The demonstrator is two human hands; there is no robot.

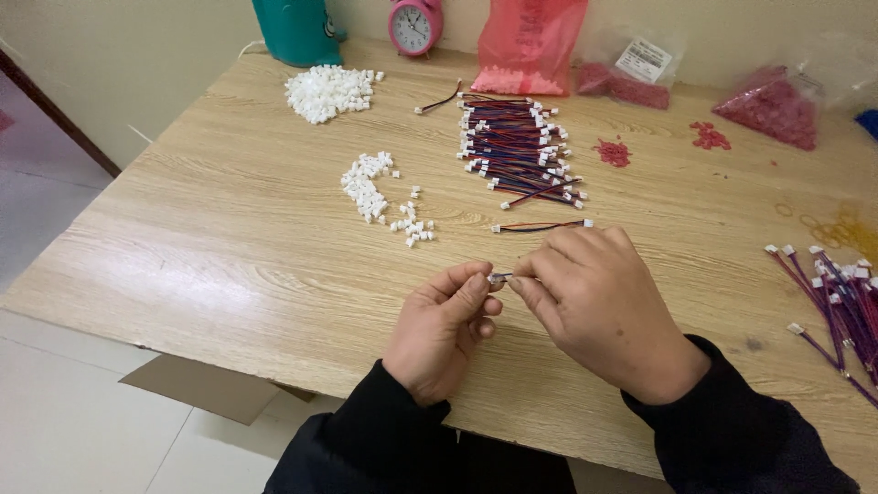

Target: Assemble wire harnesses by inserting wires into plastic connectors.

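Black sleeves [384, 439] fill the bottom of the view, both forearms coming up over the near edge of a light wood-grain table [229, 247]. Beyond that edge: pale floor tiles at lower left, with a flat piece of brown cardboard [201, 389] lying half under the table. Table's far edge meets a cream wall; along it stand a teal container [293, 32], a pink alarm clock [414, 26], a red plastic bag [530, 46] and two clear bags of red parts [777, 105]. On the tabletop: a heap of small white plastic connectors [329, 91] at far centre-left, a looser scatter of the same white pieces [375, 192] nearer in, a stacked bundle of short red-and-blue wires [517, 151] with white ends, and one single wire [540, 225] lying just beyond the hands. A second batch of purple-looking wires [837, 302] lies at the right edge; a few yellow rubber bands [837, 229] lie above it. Left half of the table, between the scatter and the near edge, is bare wood. Left hand [439, 329] is curled, palm turned inward, thumb and forefinger pressed together on a tiny pale connector piece [498, 276]. Right hand [599, 306] lies knuckles-up, fingers bent, its thumb and forefinger tips pinching the same piece from the other side. Fingertips of both hands meet at that piece, low over the table near its front edge. Whether a wire runs from the piece cannot be told; the right hand covers that side.
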